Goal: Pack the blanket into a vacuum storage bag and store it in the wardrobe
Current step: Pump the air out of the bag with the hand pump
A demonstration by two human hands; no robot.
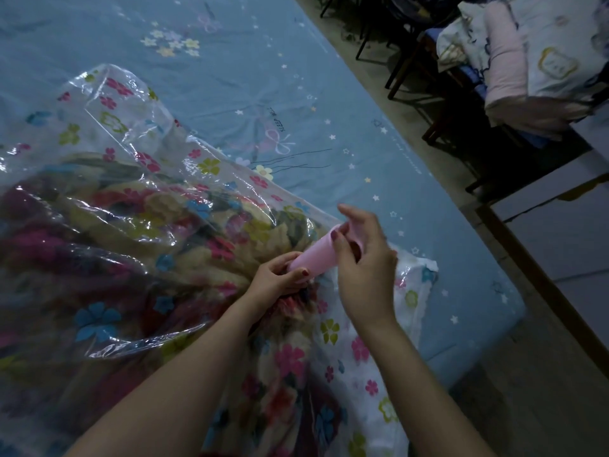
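1. The blanket [108,232], brown with red and blue flowers, lies bunched inside the clear, flower-printed vacuum storage bag [138,133], which sits on the blue bed sheet [230,67].
2. A pink hand pump [313,257] stands tilted on the bag, its lower end pressed against the plastic just above the blanket (presumably at the air valve, which the fingers hide).
3. The left hand [280,275] curls its fingers and thumb round the pump's lower end, steadying it against the bag.
4. The right hand [362,258] pinches the pump's upper end between thumb and fingers; it is motion-blurred, so the exact grip is hard to read.
5. The step in hand looks like drawing air out: the bag is puffy and loosely creased around the blanket, so little air seems gone yet.
6. The next move probably calls for the base held firmly square on the bag while the top is pulled and pushed along the pump's axis.
7. Beyond the bag, past the bed's far edge, dark chairs [412,61] carry folded bedding [527,61]; no wardrobe is visible.
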